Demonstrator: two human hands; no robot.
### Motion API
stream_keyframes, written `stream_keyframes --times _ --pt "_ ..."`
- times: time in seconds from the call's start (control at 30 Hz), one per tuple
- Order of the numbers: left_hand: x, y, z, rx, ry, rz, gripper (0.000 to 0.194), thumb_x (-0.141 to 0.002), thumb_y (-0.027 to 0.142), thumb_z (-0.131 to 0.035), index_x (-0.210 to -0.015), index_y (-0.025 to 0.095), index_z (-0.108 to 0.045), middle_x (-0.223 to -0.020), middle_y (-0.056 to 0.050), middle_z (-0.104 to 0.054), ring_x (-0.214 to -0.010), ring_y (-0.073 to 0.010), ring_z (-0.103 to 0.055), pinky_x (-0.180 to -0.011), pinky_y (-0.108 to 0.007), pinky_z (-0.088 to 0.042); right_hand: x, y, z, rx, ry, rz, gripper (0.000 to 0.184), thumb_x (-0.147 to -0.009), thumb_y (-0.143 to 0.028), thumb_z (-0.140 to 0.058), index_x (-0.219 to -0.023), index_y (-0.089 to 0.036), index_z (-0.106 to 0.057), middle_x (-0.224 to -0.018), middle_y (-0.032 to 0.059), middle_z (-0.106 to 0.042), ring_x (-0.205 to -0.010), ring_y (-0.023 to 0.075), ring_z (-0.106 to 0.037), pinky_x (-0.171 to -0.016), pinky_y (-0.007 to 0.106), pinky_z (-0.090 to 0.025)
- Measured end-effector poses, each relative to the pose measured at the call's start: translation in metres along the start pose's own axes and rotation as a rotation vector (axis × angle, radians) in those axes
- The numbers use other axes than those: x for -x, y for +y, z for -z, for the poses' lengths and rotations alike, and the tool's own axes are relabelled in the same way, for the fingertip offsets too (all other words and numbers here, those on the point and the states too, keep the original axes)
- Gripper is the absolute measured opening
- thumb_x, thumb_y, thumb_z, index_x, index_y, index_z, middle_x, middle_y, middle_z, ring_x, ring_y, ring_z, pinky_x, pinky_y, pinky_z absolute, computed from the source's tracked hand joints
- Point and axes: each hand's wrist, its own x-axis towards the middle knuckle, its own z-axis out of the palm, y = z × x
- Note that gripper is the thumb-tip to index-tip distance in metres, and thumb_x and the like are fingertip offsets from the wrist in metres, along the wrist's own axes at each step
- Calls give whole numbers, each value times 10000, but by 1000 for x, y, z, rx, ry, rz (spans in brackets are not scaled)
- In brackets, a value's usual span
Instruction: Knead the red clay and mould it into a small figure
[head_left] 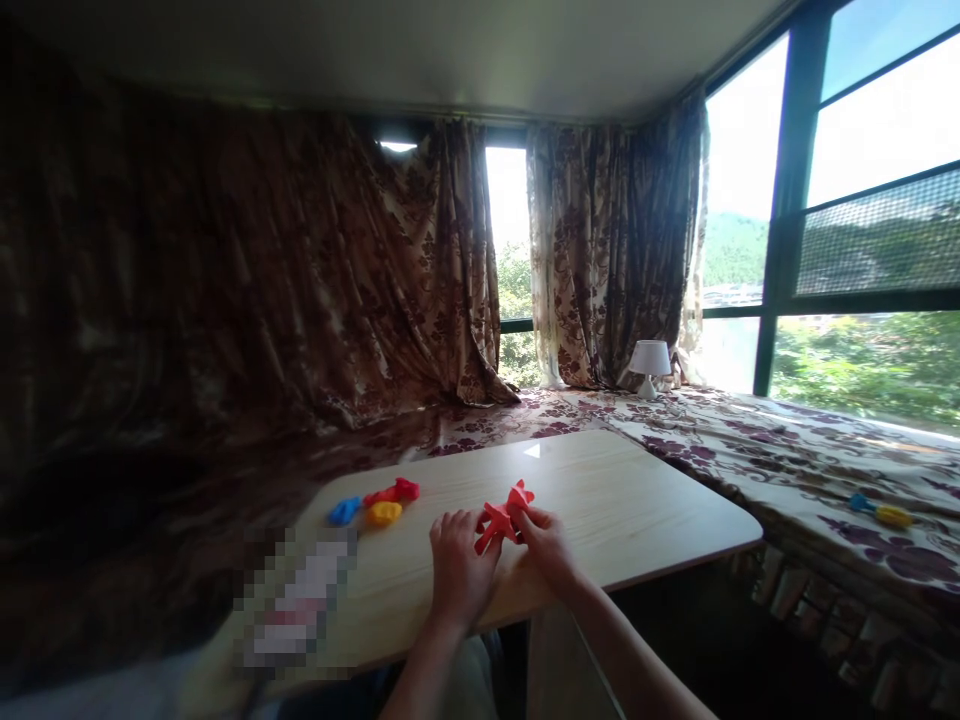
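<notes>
Both of my hands hold a coral-red piece with several pointed tips (pixel 496 522) just above the light wooden table (pixel 637 500). Its exact kind and material I cannot make out. My left hand (pixel 459 560) has its fingers curled against the left side of the piece. On the other side, my right hand (pixel 547 545) pinches it between thumb and fingers. To the left on the tabletop lie a blue lump (pixel 345 511), a yellow lump (pixel 384 514) and a red lump (pixel 397 491), close together.
A pixelated flat item (pixel 296 605) lies at the table's left side. Beyond is a patterned cloth-covered ledge (pixel 720 430) with a white lamp (pixel 649 362). Farther right, a blue-and-yellow item (pixel 885 513) rests on the cloth. A small white triangle (pixel 532 451) shows near the table's far edge.
</notes>
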Motion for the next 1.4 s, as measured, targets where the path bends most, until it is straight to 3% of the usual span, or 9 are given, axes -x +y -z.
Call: stream_keyframes --times 0.27,0.4,0.57,0.8,1.03,1.27,1.4 --pt "-1 0 0 10 -2 14 128 -808 315 -561 -765 209 -618 -741 -19 -626 -764 -202 -546 -828 -374 -374 4 -8 -1 41 -37 -11 462 -737 -551 -593 -704 -105 -710 -579 14 -573 -573 122 -482 -566 237 -383" --pt "-1 -1 -1 131 -30 87 128 -796 319 -571 -802 211 -639 -772 -19 -648 -787 -200 -566 -809 -361 -404 4 -10 -1 57 -41 2 495 -738 -581 -575 -739 -108 -720 -606 27 -600 -596 141 -511 -576 246 -393" --pt "-2 -5 -3 301 -64 212 200 -828 352 -514 -829 215 -661 -826 -28 -671 -828 -195 -586 -796 -334 -434 4 -9 -2 55 -28 -6 478 -719 -580 -597 -642 -116 -682 -531 -2 -530 -541 120 -452 -540 240 -354" --pt "-2 -5 -3 310 -142 250 318 -813 451 -506 -697 194 -653 -720 -31 -653 -757 -193 -580 -748 -319 -438 4 -10 -2 46 -30 0 458 -725 -570 -594 -611 -130 -648 -521 -18 -496 -540 113 -422 -540 238 -325" --pt "-2 -5 -2 363 -188 219 272 -837 406 -483 -824 222 -683 -797 -19 -688 -818 -188 -590 -774 -304 -439 4 -10 -2 91 -21 3 495 -709 -593 -596 -543 -126 -607 -499 -19 -465 -516 100 -390 -506 233 -302" --pt "-1 -3 -3 327 -185 267 163 -781 289 -548 -829 200 -676 -834 -43 -677 -855 -206 -589 -828 -349 -431 3 -12 0 24 138 -18 501 -667 -617 -619 -685 -122 -698 -559 10 -536 -559 123 -452 -544 241 -387" --pt "0 -4 -4 320 -170 265 166 -743 254 -591 -881 210 -671 -860 -41 -675 -858 -205 -590 -836 -362 -430 2 -10 2 -1 157 -27 502 -658 -613 -630 -736 -124 -713 -587 19 -563 -580 132 -476 -553 245 -403"
